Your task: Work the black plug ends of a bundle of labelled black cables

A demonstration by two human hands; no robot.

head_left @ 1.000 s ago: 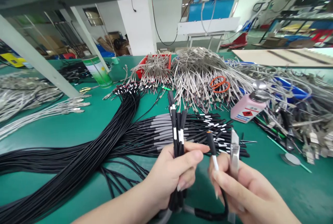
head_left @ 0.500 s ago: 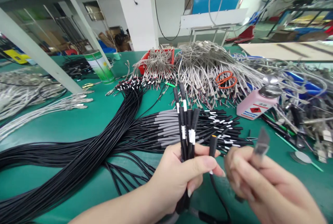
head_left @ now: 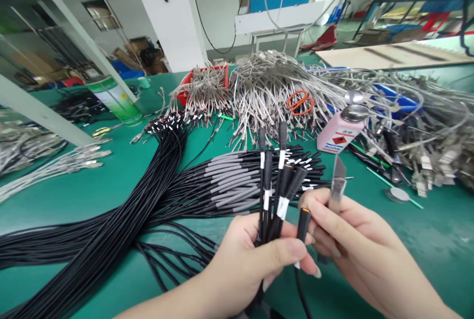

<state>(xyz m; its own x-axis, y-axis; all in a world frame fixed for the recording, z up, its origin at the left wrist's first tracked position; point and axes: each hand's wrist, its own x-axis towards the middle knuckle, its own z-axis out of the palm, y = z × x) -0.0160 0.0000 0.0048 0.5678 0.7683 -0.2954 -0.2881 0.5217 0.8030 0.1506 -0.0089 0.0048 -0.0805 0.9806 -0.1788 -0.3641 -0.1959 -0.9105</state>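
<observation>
My left hand (head_left: 264, 252) is closed around a small bunch of black cables (head_left: 267, 180) whose plug ends stick up, several with white labels. One black cable end with an orange tip (head_left: 304, 222) stands apart from the bunch, between the left thumb and fingers. My right hand (head_left: 346, 230) is closed on a flat metal knife blade (head_left: 337, 178), its slanted tip pointing up. The right fingertips are right beside the orange-tipped end; I cannot tell whether they touch it.
Long black cables (head_left: 140, 215) with grey sleeves (head_left: 231, 180) lie across the green table (head_left: 122, 171). Behind them are a heap of grey-white cables (head_left: 274, 82), orange-handled scissors (head_left: 299, 103), a red bin (head_left: 183, 97), a pink bottle (head_left: 338, 131) and a green can (head_left: 118, 101).
The right hand with the knife blade has moved in to the orange-tipped cable end. The plug ends in the left hand have spread a little. The camera view has turned rightward.
</observation>
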